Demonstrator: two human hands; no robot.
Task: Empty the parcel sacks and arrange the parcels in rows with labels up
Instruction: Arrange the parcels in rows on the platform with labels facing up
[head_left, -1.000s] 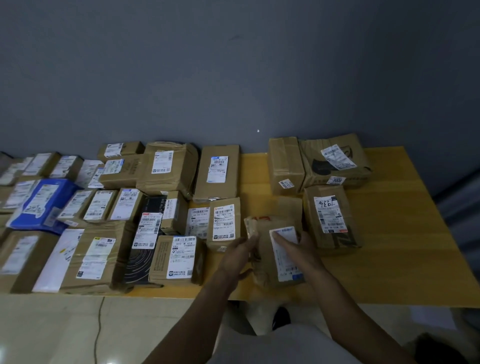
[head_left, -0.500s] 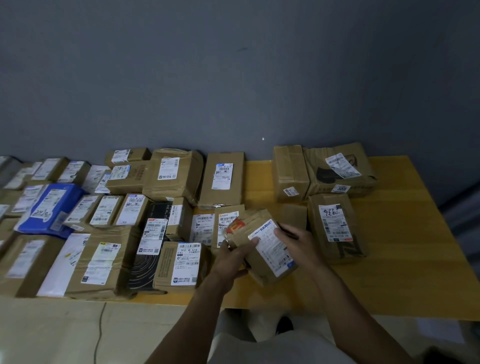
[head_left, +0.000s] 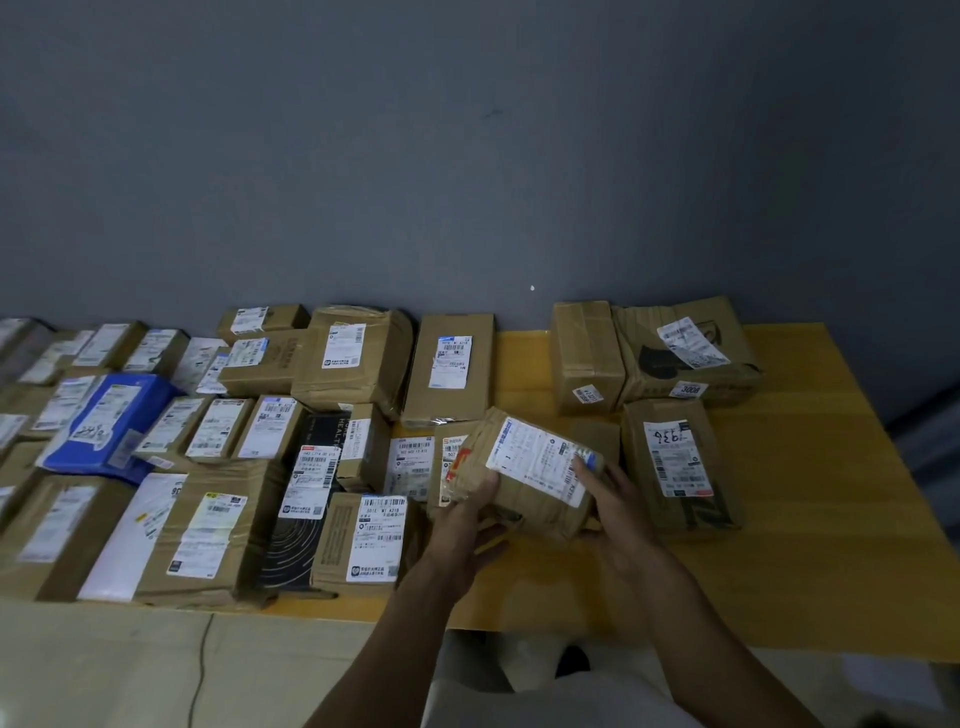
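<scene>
A brown taped parcel (head_left: 535, 519) is held in both hands, lifted off the yellow surface (head_left: 810, 519) and tilted, its left end higher. Its white label (head_left: 540, 460) faces up. The left hand (head_left: 462, 525) has its grip clamped on the parcel's near left end, thumb on top and fingers underneath. The right hand (head_left: 615, 499) has its grip clamped on the right end, thumb pressing the label's right edge. The parcel hangs over the middle of the surface, between the packed rows (head_left: 270, 431) on the left and a tall box (head_left: 675, 462) with a handwritten number on the right. The rows run off the left edge, labels up, and include a blue bag (head_left: 111, 426) and a black box (head_left: 306, 519). Two more boxes (head_left: 587, 358) stand far right against the grey wall (head_left: 467, 156). A thin cord (head_left: 200, 665) lies on the pale floor near left.
</scene>
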